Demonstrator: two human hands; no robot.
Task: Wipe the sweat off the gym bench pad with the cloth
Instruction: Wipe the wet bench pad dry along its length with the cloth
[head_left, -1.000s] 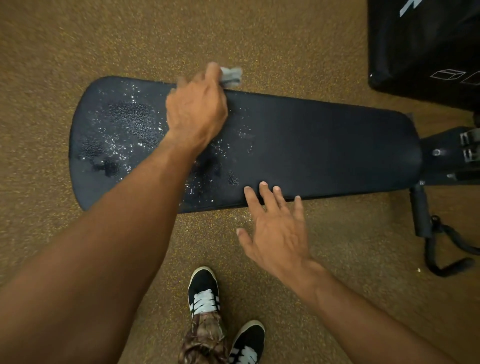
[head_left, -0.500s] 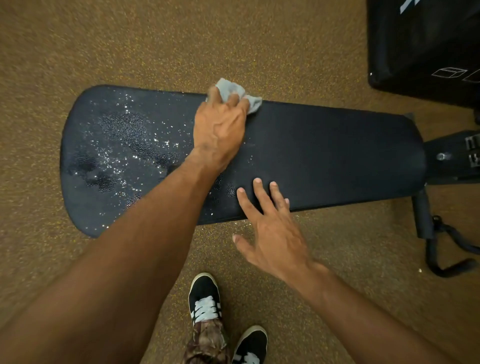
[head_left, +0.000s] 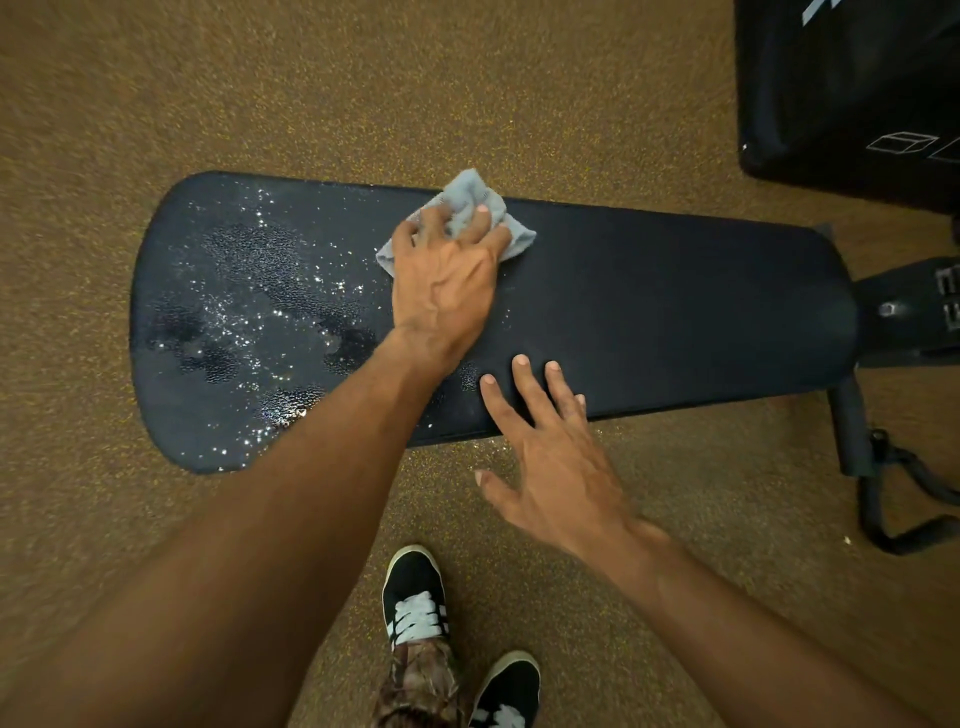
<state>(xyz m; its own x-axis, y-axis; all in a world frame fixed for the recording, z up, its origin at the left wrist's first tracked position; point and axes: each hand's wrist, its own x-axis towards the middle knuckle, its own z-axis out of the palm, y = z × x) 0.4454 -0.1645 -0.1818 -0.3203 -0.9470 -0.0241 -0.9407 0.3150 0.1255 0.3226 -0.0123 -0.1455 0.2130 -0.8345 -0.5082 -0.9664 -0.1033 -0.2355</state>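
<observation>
The black gym bench pad (head_left: 675, 301) lies across the view, wide end to the left. Glistening sweat droplets (head_left: 249, 312) cover its left half; the right half looks dry. My left hand (head_left: 447, 280) presses a crumpled grey cloth (head_left: 467, 200) flat on the pad near its far edge, about mid-length, fingers spread over the cloth. My right hand (head_left: 550, 457) is open, with its fingertips resting on the pad's near edge and its palm over the floor.
Brown speckled rubber floor (head_left: 363, 78) surrounds the bench. The bench frame and hinge (head_left: 914, 312) extend right, with a black looped strap (head_left: 898, 499) below. A large black object (head_left: 852, 88) stands at top right. My black-and-white shoes (head_left: 415, 597) are below the pad.
My left hand slid the cloth rightward along the pad's far edge, and more cloth now shows. My right hand's fingertips moved further onto the near edge.
</observation>
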